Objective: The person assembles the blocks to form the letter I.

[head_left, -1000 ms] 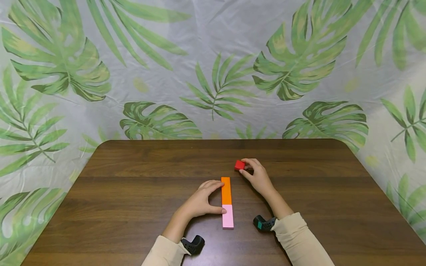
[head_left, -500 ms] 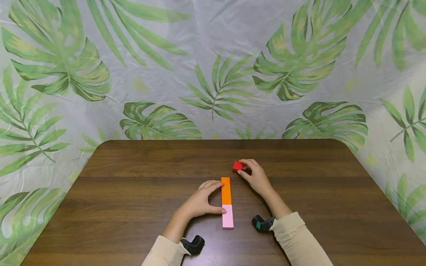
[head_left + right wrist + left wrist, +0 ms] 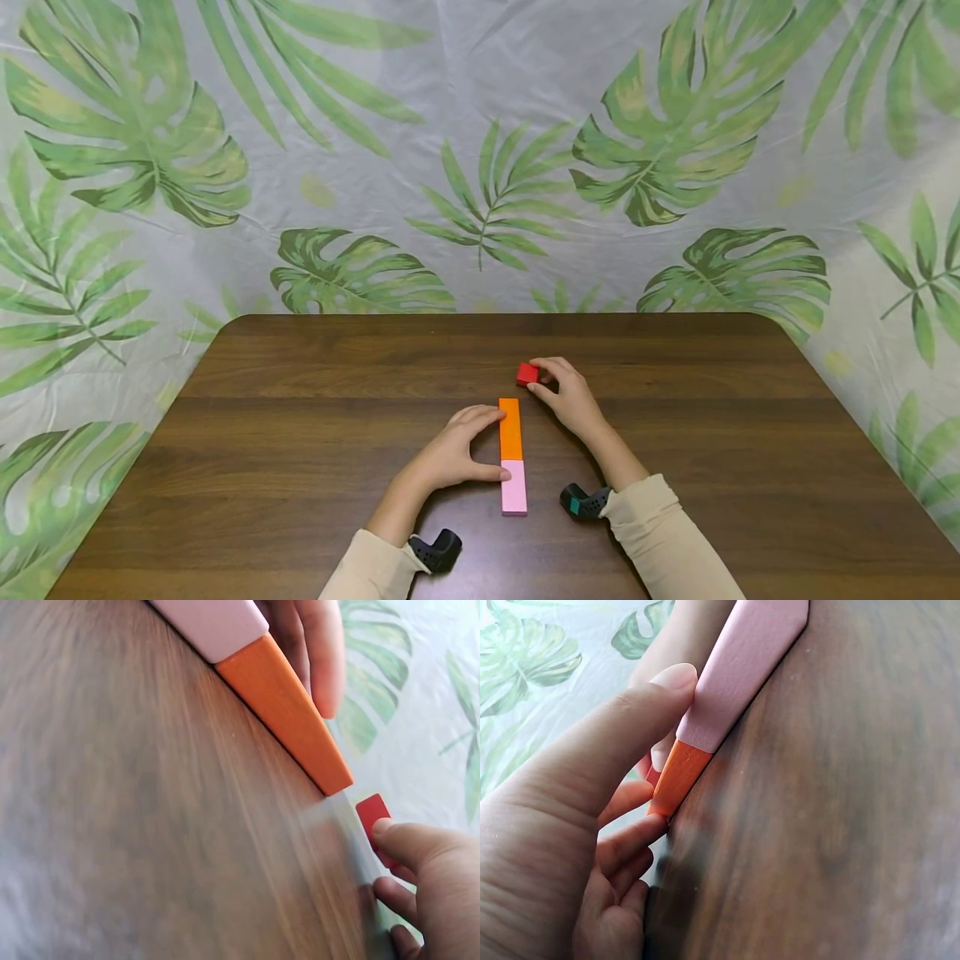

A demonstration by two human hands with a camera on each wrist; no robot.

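An orange block (image 3: 511,433) and a pink block (image 3: 513,492) lie end to end on the table, the orange one farther away. My left hand (image 3: 442,457) rests at their left side, thumb touching the pink block and a fingertip touching the orange one. Beyond the orange block's far end and slightly right, my right hand (image 3: 572,404) pinches a small red block (image 3: 527,374) between thumb and fingers. In the right wrist view a gap separates the red block (image 3: 373,819) from the orange block (image 3: 289,712). Whether the red block touches the tabletop I cannot tell.
The brown wooden table (image 3: 300,467) has rounded far corners. Behind it hangs a pale cloth (image 3: 480,100) with green leaf prints. Each wrist wears a dark strap mount, the left mount (image 3: 437,552) and the right mount (image 3: 583,502).
My right hand has moved a little to the left with the red block, bringing it nearer the orange block's far end. The left hand and the two lying blocks have stayed put.
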